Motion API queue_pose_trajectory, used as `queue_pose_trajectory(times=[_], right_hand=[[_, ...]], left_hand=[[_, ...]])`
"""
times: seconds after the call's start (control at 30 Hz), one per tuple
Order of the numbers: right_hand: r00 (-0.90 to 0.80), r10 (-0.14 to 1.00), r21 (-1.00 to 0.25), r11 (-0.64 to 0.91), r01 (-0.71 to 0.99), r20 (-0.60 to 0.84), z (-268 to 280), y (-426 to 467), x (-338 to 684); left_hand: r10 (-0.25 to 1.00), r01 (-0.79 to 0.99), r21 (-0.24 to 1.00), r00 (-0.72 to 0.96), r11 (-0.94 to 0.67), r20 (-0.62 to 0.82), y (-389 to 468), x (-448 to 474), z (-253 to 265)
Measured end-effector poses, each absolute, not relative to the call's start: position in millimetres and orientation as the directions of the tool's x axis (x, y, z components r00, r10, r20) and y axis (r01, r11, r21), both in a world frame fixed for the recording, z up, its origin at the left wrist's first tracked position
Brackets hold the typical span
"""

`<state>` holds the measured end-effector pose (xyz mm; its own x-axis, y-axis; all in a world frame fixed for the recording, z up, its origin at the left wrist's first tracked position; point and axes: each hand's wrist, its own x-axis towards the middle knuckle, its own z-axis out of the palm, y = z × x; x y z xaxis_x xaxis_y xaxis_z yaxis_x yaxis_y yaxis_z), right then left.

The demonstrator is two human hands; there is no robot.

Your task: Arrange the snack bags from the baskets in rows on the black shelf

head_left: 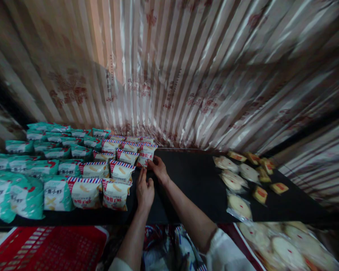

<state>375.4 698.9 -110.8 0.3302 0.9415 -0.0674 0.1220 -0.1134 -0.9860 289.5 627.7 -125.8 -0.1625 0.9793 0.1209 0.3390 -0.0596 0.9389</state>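
At the right end of the rows of snack bags, a white snack bag (146,152) with a red band and a blue-and-red striped top edge stands upright. My right hand (159,170) grips its lower right side, thumb on the front face. Just below the bag, my left hand (145,191) has its fingers stretched out, the tips close to the bag's bottom edge. To the left, more white striped bags (86,192) stand in rows, with a nearby one (115,194) left of my left hand.
Teal snack bags (26,195) fill the left of the black shelf (186,169). Wrapped round flat cakes (240,206) and small yellow packets (260,195) lie on the right. Below are a red basket (59,244) and a box of round cakes (288,252). A striped plastic sheet (169,75) hangs behind.
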Motion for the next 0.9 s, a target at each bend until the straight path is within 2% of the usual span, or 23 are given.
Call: queue_pose_trajectory(times=[0.23, 0.43, 0.53, 0.63, 0.77, 0.9], right_hand=[[0.441, 0.897, -0.984, -0.097, 0.148, -0.022, -104.8, 640.0, 396.6], [0.494, 0.869, -0.992, -0.088, 0.093, -0.030, -116.3, 524.3, 440.8], [0.570, 0.820, -0.969, -0.170, 0.180, -0.038, -129.9, 454.7, 470.3], [0.602, 0.798, -0.897, -0.284, 0.338, -0.026, -147.3, 389.8, 496.2], [0.524, 0.849, -0.676, -0.420, 0.605, -0.059, -172.6, 330.6, 508.1], [0.497, 0.866, -0.546, -0.447, 0.708, -0.065, -190.7, 311.0, 495.2]], left_hand=[[0.975, 0.372, 0.917, -0.101, -0.146, 0.197, 610.5, 285.7, -113.3], [0.933, 0.388, 0.849, 0.189, -0.358, 0.307, 570.9, 286.9, -108.1], [0.888, 0.403, 0.811, 0.363, -0.424, 0.284, 543.6, 291.5, -110.2], [0.840, 0.390, 0.798, 0.481, -0.460, 0.249, 511.4, 299.4, -110.9], [0.798, 0.387, 0.808, 0.582, -0.444, 0.159, 461.5, 313.5, -111.9], [0.708, 0.327, 0.838, 0.700, -0.438, 0.097, 415.3, 326.0, -117.2]])
